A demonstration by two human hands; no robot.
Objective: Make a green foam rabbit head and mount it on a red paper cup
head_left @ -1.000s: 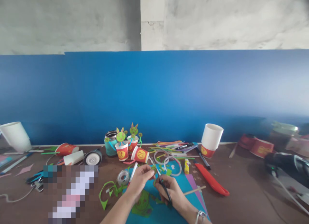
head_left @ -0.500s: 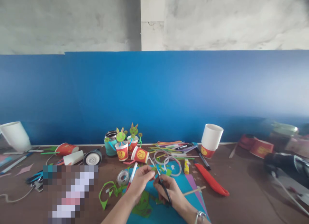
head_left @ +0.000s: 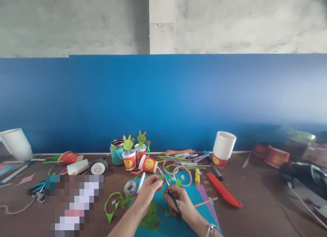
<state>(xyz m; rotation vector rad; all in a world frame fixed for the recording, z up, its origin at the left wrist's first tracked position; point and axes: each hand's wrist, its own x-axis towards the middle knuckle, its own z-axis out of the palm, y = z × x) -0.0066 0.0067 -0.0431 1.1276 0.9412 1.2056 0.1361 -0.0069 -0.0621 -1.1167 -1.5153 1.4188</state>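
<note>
A pair of black-handled scissors (head_left: 174, 200) is in my right hand (head_left: 182, 200), its blades pointing up and away from me. My left hand (head_left: 149, 189) pinches a small green paper piece (head_left: 161, 178) close beside the blades. Under both hands lies a blue paper sheet (head_left: 187, 223). A green paper sheet with drawn lines (head_left: 152, 217) rests on it below my left wrist. Curled green paper scraps (head_left: 110, 215) lie left of my left forearm. A white marker with a red end (head_left: 140, 185) stands out behind my left hand.
Red paper cups with green paper faces (head_left: 128, 158) stand at the back by a teal flask (head_left: 117, 151). A tape roll (head_left: 130, 188), a glue stick (head_left: 197, 176), a red pouch (head_left: 223, 190) and a white cup stack (head_left: 224, 145) surround the sheet. Straws and pens (head_left: 184, 154) lie behind.
Both hands hold almost the same place. My left fingertips and the small green piece have shifted very slightly; the scissors stay beside it.
</note>
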